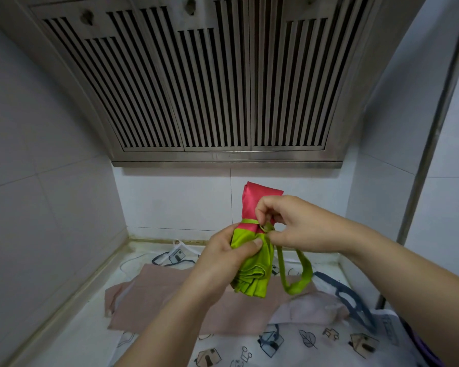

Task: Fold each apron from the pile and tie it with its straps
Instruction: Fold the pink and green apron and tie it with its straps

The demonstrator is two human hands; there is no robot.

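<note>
White-tiled kitchen corner, pale countertop [77, 337] below; above it, held in the air at the middle of the view, is one rolled apron [255, 271], a shiny satin-like bundle, pink at its upper end and lime green at its lower end, where the layered folds show as a spiral. One narrow lime-green strap [305, 271] circles the bundle once at the seam between the two colours, crosses itself in a small knot on the right side, and hangs below in a single long loop.

The left hand [223, 258] grips the green half from the left, fingers curled behind it and the thumb pressed flat across the front; the right hand [297, 223] is at the knot, its fingers [263, 210] bent close together and pinching the strap against the thumb.

On the counter beneath lie at least three more cloths: a matte beige one [157, 295] spread flat, a crumpled pale lilac one [310, 308], and a white apron [276, 345] printed with small houses and leaves, with a navy strap [355, 300] beside it. Overhead hangs a stainless range hood [196, 88] with three slatted grille panels; a metal pipe [435, 128] runs up the right wall.
</note>
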